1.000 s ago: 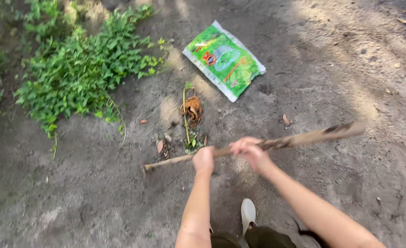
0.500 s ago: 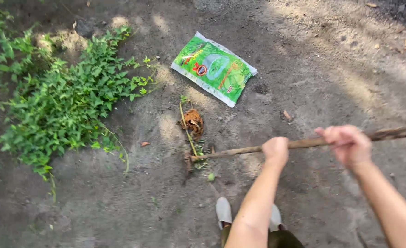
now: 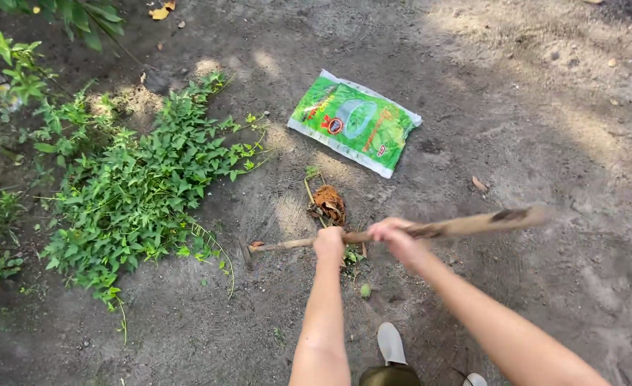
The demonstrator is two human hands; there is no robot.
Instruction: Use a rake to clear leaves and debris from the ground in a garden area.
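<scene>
Bare dirt (image 3: pixel 530 129) holds a sealed green bag (image 3: pixel 355 123); both hands' grip closed around the wooden handle (image 3: pixel 430 230).

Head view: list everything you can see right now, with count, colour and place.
Stick: one, brown, long, held level across the middle, far end low by the soil.
Bag: one, green with white edges, flat on the soil at upper centre.
Dry leaf clump: one, orange-brown, between bag and stick.
Weeds: one patch, green, left side.
Soil: bare, grey-brown, all around.
Shoes: two, pale, bottom centre.
Left hand: closed round the stick, nearer its far end.
Right hand: closed round the stick, just right of the left.
</scene>
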